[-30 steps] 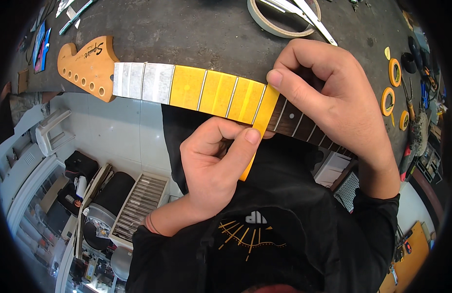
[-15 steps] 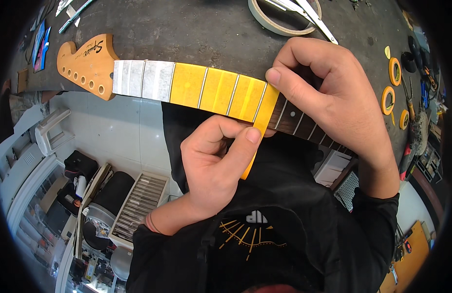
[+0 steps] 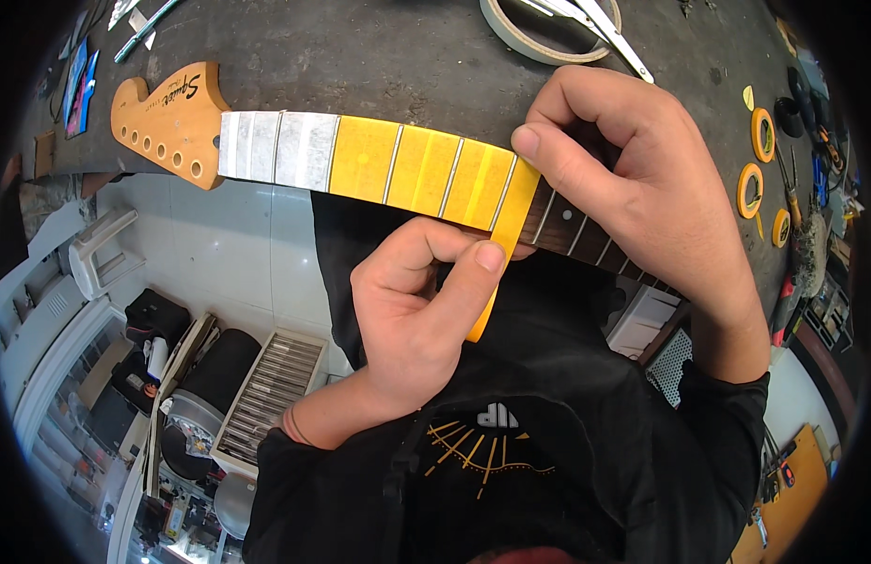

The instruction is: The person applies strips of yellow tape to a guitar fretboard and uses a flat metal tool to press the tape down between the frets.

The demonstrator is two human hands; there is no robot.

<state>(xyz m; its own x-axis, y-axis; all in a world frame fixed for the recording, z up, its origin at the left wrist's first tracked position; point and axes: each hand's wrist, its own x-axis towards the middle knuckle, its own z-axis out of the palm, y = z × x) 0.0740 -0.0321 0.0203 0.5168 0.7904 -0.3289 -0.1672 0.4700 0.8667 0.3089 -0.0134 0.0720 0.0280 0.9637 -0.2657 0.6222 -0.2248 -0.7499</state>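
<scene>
Yellow, thin and narrow, the tape strip is stretching between the two hands, crossing the guitar neck; whether it is adhering there along its whole width cannot be told. In handling, it is probably going to prove light, limp and sticky, liable to twist or tear; the two ends are offering the soundest hold. The neck is looking stiff and fairly light, its edges being the sensible grip.

The left hand is pinching the strip's lower part between thumb and bent forefinger, just below the neck, a tail hanging beneath the thumb. The right hand is clamping the upper end at the neck's far edge, thumb on top; its forefinger tip is hiding.

Left of both hands, yellow tape and white tape are covering the fretboard towards the headstock. Beyond the right hand, a large tape roll and scissors are lying on the desk. Small yellow rolls are lying to its right.
</scene>
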